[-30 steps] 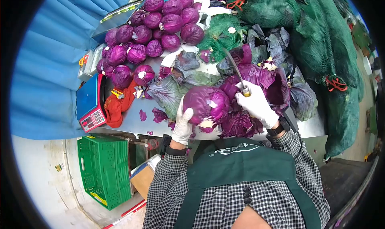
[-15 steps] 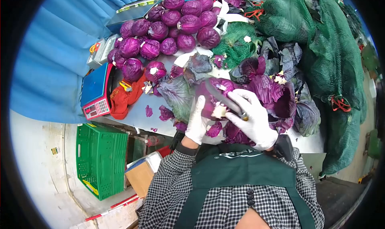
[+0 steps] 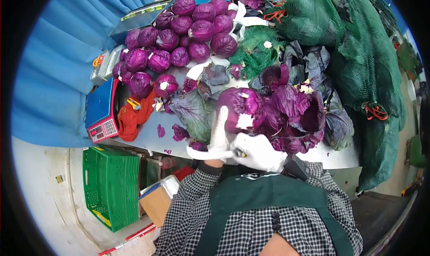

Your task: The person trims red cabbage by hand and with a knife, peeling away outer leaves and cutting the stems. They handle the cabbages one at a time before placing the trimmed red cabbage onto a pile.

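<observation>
A trimmed red cabbage (image 3: 237,104) rests near the table's front edge, its pale cut stem facing me. My left hand (image 3: 219,133), in a white glove, lies against the cabbage's left side, thumb up along it. My right hand (image 3: 260,153), also gloved, is closed round the handle of a curved knife (image 3: 204,154); the blade points left, across my left wrist and below the cabbage. Loose purple leaves (image 3: 291,110) lie right of the cabbage, and a large greyish outer leaf (image 3: 193,110) is on its left.
Whole red cabbages (image 3: 201,30) are piled at the back. A scale (image 3: 104,128) and an orange-red cloth (image 3: 134,117) with a yellow cutter lie left. Full green net bags (image 3: 371,72) stand right. Green crates (image 3: 112,184) are below at left.
The knife has moved from over the cabbage down and left, and its blade now points left. My right hand has come down towards my left wrist. The cabbage's stem end shows more clearly.
</observation>
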`<action>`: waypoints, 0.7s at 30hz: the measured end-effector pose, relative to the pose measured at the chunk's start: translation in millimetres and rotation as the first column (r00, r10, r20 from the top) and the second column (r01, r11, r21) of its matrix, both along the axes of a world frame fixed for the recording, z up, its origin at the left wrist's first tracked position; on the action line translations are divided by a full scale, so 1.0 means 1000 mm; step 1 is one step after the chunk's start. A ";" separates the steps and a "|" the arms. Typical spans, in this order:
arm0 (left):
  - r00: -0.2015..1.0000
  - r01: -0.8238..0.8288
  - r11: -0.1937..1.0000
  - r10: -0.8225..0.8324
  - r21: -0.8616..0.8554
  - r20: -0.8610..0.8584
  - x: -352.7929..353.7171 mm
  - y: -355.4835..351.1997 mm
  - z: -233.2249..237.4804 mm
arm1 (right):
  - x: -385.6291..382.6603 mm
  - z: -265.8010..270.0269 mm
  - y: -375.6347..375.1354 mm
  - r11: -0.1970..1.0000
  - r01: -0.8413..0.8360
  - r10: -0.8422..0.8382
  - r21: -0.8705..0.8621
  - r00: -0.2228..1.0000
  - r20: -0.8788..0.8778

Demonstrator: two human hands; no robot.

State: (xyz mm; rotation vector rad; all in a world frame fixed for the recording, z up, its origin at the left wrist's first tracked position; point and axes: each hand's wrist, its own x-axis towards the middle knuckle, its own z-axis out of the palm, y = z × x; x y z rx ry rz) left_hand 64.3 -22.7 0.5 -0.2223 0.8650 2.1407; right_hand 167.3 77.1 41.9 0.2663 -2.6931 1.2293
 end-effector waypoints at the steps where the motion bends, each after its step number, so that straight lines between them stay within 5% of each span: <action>1: 0.987 0.070 0.993 -0.083 0.093 0.137 -0.004 -0.003 0.004 | 0.003 0.000 0.000 0.998 0.043 -0.042 -0.052 0.999 0.009; 3: 0.895 0.092 0.962 -0.193 0.256 0.403 -0.017 -0.005 0.002 | 0.008 0.008 0.007 0.977 0.125 -0.118 -0.174 0.992 0.049; 4: 0.971 0.012 0.991 -0.043 0.134 0.236 -0.012 -0.006 0.003 | 0.012 0.015 0.014 0.955 0.169 -0.156 -0.242 0.985 0.074; 6: 0.990 0.126 0.987 -0.131 0.101 0.053 -0.019 -0.015 -0.009 | 0.014 0.002 0.026 0.919 0.290 -0.313 -0.266 0.949 -0.045; 8: 0.992 0.095 0.988 -0.104 0.118 0.071 -0.017 -0.014 -0.002 | 0.004 -0.008 0.036 0.732 0.319 -0.422 -0.601 0.906 -0.033; 10: 0.993 0.069 0.989 -0.081 0.134 0.091 -0.014 -0.013 0.000 | 0.006 0.005 0.042 0.430 0.506 -0.474 -0.748 0.831 0.291; 12: 0.999 0.015 0.982 -0.005 0.187 -0.054 -0.009 -0.011 0.002 | 0.006 -0.015 0.055 0.332 0.456 -0.246 -0.826 0.887 0.391; 14: 0.932 0.080 0.988 -0.027 0.132 -0.362 -0.001 -0.011 0.014 | 0.007 -0.030 0.052 -0.122 0.377 0.203 -0.918 0.915 0.349; 15: 0.830 0.094 0.994 -0.053 0.047 -0.555 -0.005 -0.012 0.019 | 0.007 -0.025 0.045 -0.197 0.437 0.148 -0.878 0.898 0.414; 18: 0.450 0.073 0.975 -0.218 -0.208 -0.866 -0.025 -0.021 0.042 | 0.008 -0.026 0.054 -0.043 0.196 0.035 -0.980 0.980 0.195; 20: 0.625 0.229 0.948 -0.316 -0.220 -0.714 -0.019 -0.027 0.055 | 0.011 -0.003 0.060 0.111 0.211 -0.126 -0.971 0.972 0.197; 21: 0.776 0.375 0.922 -0.369 -0.096 -0.512 -0.011 -0.030 0.053 | 0.010 0.000 0.064 0.234 0.246 -0.186 -0.941 0.961 0.205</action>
